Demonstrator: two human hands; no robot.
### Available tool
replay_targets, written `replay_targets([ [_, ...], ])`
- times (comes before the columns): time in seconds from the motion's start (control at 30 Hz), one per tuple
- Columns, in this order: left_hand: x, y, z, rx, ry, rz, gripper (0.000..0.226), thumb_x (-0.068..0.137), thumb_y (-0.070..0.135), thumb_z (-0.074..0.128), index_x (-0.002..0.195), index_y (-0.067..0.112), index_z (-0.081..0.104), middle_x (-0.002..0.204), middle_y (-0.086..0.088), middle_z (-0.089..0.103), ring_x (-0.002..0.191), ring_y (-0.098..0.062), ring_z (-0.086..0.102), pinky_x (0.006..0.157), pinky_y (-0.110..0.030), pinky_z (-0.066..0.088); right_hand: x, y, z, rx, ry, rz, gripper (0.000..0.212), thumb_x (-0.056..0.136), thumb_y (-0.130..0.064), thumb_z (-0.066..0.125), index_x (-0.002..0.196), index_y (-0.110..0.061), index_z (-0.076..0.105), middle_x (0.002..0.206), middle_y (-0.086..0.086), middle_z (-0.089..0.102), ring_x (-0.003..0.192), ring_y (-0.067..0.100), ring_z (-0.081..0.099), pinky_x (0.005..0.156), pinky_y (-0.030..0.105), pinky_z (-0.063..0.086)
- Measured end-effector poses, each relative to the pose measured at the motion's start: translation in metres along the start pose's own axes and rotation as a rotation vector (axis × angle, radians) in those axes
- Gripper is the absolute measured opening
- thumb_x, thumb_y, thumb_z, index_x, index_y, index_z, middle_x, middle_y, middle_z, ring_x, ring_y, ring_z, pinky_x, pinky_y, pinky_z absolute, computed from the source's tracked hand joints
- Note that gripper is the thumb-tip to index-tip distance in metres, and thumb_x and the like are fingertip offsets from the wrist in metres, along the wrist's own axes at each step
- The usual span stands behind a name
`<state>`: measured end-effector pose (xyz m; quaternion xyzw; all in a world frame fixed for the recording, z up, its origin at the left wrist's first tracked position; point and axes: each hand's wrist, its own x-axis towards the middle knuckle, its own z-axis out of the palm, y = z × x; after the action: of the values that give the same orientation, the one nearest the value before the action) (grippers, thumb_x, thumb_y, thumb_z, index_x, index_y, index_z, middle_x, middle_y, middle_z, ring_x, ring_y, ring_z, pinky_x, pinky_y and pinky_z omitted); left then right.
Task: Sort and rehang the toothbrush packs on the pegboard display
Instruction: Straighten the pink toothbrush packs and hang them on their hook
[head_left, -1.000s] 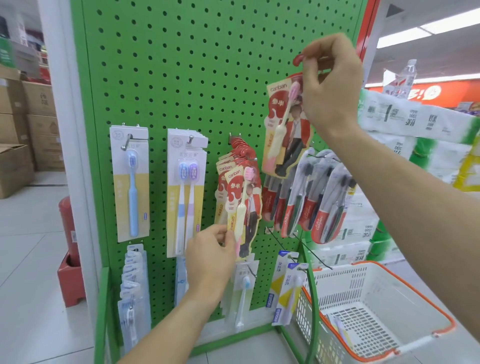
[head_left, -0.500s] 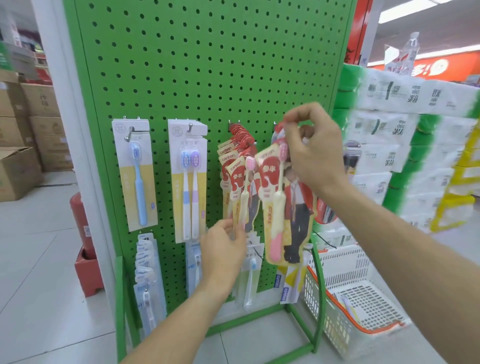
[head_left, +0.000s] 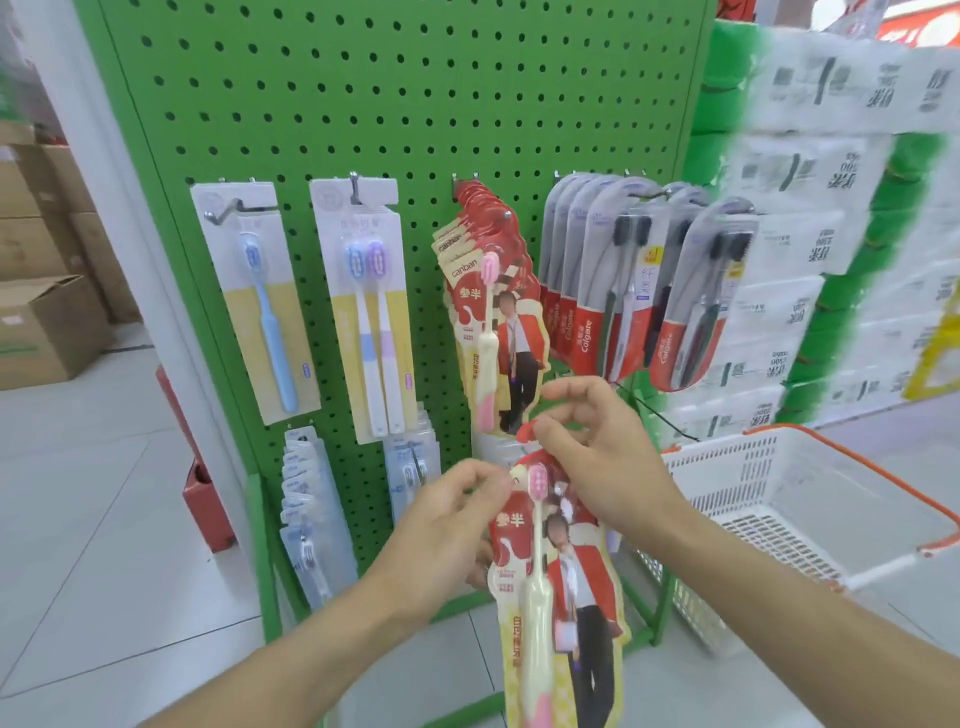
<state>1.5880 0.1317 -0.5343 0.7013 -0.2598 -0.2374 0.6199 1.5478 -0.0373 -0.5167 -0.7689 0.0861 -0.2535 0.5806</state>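
**A:** Where is your pack?

**B:** You hold the red toothbrush pack (head_left: 563, 587) in front of the green pegboard (head_left: 415, 104), low down and off its pegs. It hangs roughly upright, its pink-headed brush pointing up.

**A:** And your hands?

**B:** Your right hand (head_left: 608, 457) has its grip pinching the red hang tab at the pack's top, thumb and forefinger closed on it. Your left hand (head_left: 447, 530) has its grip closed on the pack's upper left edge, fingers curled around it.

**A:** What hangs above them?

**B:** The matching red packs (head_left: 493, 312) hang on a peg in the middle of the board, stacked one behind another. Just to their right hang the Colgate packs (head_left: 639, 291) on two hooks. To the left you see a two-brush pack (head_left: 371, 306), and further left a single blue brush pack (head_left: 260, 301).

**A:** Anything beside the board?

**B:** A white basket with an orange rim (head_left: 810, 499) stands on the floor at your right.
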Motion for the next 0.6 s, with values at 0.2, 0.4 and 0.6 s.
replay_targets([
  [0.2, 0.019, -0.019, -0.008, 0.145, -0.161, -0.081, 0.010, 0.101, 0.013, 0.059, 0.099, 0.003, 0.060, 0.080, -0.009, 0.077, 0.069, -0.020, 0.075, 0.064, -0.033, 0.063, -0.008, 0.034, -0.004, -0.114, -0.204, 0.068, 0.017, 0.099, -0.025, 0.065, 0.094, -0.010, 0.070, 0.077, 0.013, 0.076, 0.049, 0.014, 0.061, 0.047, 0.026, 0.050],
  [0.4, 0.030, -0.032, -0.002, 0.174, -0.190, -0.164, 0.008, 0.101, 0.010, 0.058, 0.104, 0.005, 0.052, 0.091, -0.017, 0.077, 0.080, -0.028, 0.076, 0.069, -0.041, 0.060, -0.003, 0.055, -0.002, -0.078, -0.199, 0.098, 0.021, 0.106, -0.029, 0.053, 0.095, -0.014, 0.063, 0.068, 0.023, 0.069, 0.041, 0.021, 0.056, 0.040, 0.030, 0.041],
  [0.6, 0.038, -0.043, -0.007, 0.163, -0.016, -0.139, 0.009, 0.100, 0.013, 0.061, 0.102, 0.005, 0.055, 0.092, -0.028, 0.073, 0.086, -0.044, 0.073, 0.081, -0.065, 0.057, 0.005, 0.062, -0.011, -0.118, -0.364, 0.162, 0.013, 0.106, -0.023, 0.052, 0.119, -0.021, 0.056, 0.067, -0.005, 0.071, 0.052, 0.012, 0.060, 0.048, 0.023, 0.043],
])
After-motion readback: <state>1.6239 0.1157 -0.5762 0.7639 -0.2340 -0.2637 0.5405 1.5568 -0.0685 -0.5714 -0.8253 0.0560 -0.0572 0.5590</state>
